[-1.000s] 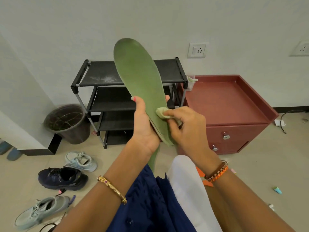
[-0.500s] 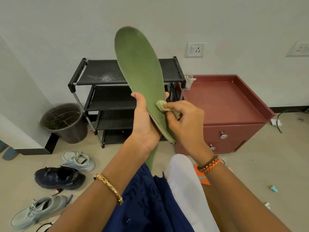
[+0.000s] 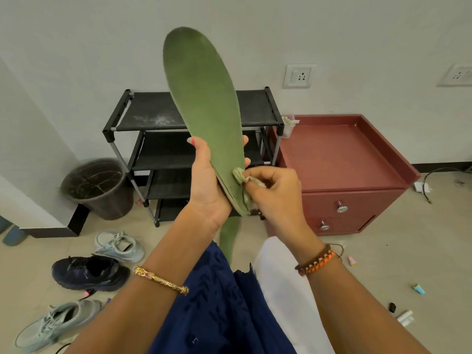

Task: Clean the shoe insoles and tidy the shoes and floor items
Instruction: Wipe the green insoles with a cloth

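One green insole (image 3: 204, 108) is held upright by the left hand (image 3: 208, 185) curled around its lower part, a small cloth (image 3: 240, 176) is pinched against its near end by the right hand (image 3: 274, 192), and three shoes (image 3: 89, 273) are seen on the floor at the left.

A second green insole (image 3: 229, 236) shows only as a strip below the left hand (image 3: 208, 185); its ends are hidden by that hand and the blue garment. The small pale cloth wad (image 3: 240, 175) is mostly buried inside the right hand (image 3: 274, 192). The long green foam insole (image 3: 201, 103) covers the middle of the black metal shoe rack (image 3: 153, 116). The grey-green sneaker (image 3: 55, 325) is cut by the bottom edge. The small floor bits near the right edge (image 3: 404, 316) are too tiny to identify.
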